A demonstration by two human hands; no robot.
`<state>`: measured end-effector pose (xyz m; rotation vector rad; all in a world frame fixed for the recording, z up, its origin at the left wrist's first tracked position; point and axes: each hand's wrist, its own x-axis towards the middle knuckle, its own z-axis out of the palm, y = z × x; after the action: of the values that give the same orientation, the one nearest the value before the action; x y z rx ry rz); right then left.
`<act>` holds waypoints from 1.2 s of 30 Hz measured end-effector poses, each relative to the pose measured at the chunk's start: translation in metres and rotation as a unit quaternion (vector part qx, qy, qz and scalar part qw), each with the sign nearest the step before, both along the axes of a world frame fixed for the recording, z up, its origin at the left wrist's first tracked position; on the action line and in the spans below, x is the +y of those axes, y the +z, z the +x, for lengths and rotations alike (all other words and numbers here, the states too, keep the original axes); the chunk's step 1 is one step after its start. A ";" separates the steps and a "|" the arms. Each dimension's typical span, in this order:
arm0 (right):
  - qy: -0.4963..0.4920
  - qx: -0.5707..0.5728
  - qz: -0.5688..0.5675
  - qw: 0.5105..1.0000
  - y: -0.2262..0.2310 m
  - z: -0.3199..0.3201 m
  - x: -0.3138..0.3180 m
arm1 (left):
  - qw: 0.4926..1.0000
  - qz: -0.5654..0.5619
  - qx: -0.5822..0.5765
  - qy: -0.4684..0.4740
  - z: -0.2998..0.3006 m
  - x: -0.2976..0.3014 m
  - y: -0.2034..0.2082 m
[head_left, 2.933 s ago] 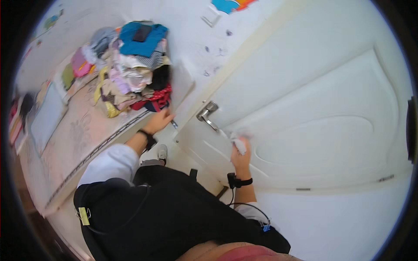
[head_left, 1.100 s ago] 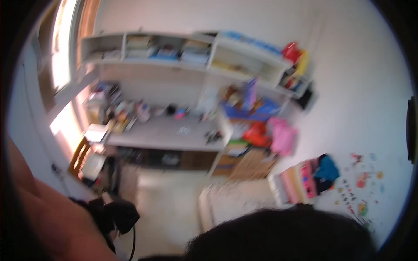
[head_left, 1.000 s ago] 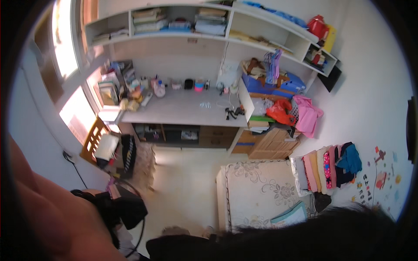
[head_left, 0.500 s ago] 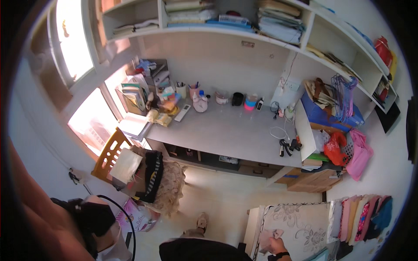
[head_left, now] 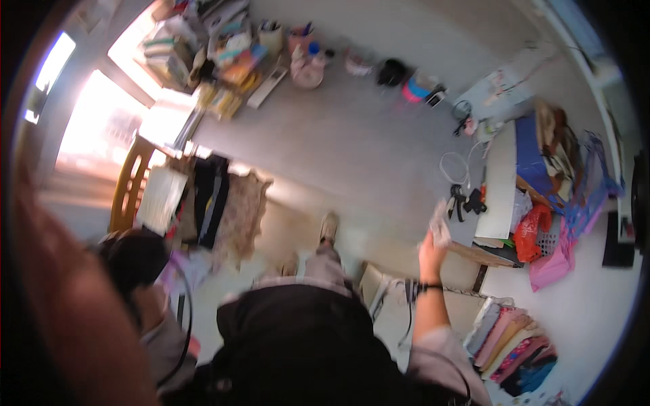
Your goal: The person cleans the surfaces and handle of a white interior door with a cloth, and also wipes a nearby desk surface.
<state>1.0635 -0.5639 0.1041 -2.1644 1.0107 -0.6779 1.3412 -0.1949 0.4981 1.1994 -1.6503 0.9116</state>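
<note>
My right hand (head_left: 431,256) is closed on a crumpled pale cloth (head_left: 440,222), with a black band round the wrist. It is raised at the right front corner of the grey desk (head_left: 338,142); whether the cloth touches the desk I cannot tell. Near the cloth, black cable-like items (head_left: 466,201) lie on the desktop. My left arm (head_left: 74,298) is a large blur along the left edge, and its hand is out of the picture. Beside that arm is a black device (head_left: 135,260) with a cable.
A wooden chair (head_left: 127,183) bearing clothes and a pale flat thing stands left. Books, a remote control (head_left: 267,86), cups and small jars line the desk's back. A blue box (head_left: 531,152) and a red bag (head_left: 533,233) crowd the right end. Folded clothes (head_left: 511,345) lie lower right.
My right hand has moved up from the patterned surface to the desk's front corner, still holding the cloth. The view has tilted down and turned, bringing my black-covered front into sight.
</note>
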 end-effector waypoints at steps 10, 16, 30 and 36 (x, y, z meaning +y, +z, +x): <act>0.214 0.390 -0.051 0.894 -0.099 0.159 -0.023 | 0.797 0.232 0.480 0.284 0.057 -0.100 -0.163; 0.241 0.400 0.063 0.882 -0.104 0.247 -0.134 | 0.773 0.359 0.450 0.266 0.097 -0.147 -0.204; 0.156 0.307 -0.119 0.931 -0.095 0.159 -0.055 | 0.738 0.520 0.319 0.287 0.283 -0.264 -0.325; 0.081 0.319 -0.098 0.939 -0.106 0.124 0.007 | 0.778 0.541 0.198 0.251 0.364 -0.304 -0.373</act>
<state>1.1880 -0.5572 -0.0021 -2.6857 1.0884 0.0255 1.7055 -0.4992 0.1251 2.4892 -1.4817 -0.1744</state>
